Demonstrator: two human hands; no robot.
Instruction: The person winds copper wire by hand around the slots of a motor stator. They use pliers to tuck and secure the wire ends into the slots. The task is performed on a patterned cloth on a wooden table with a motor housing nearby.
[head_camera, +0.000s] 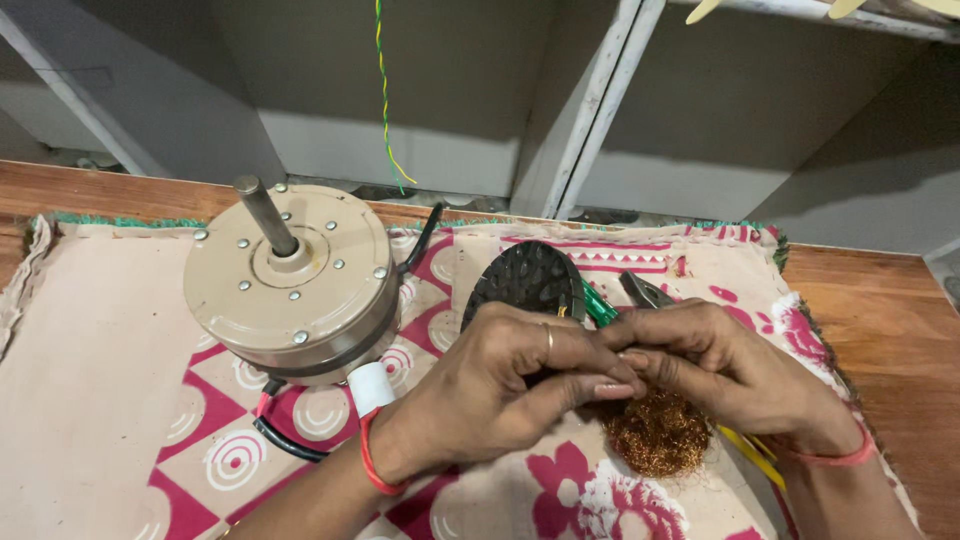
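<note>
Both hands, left hand (500, 385) and right hand (715, 365), fingertips pressed together above copper wire tangle (655, 435); pinched item hidden; fan motor (290, 275) left on cloth (90, 380).

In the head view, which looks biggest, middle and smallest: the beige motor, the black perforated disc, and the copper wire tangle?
1. Beige motor, clearly largest.
2. Black perforated disc.
3. Copper wire tangle.
Hands cover parts of the disc and tangle, so their order is unsure.
</note>
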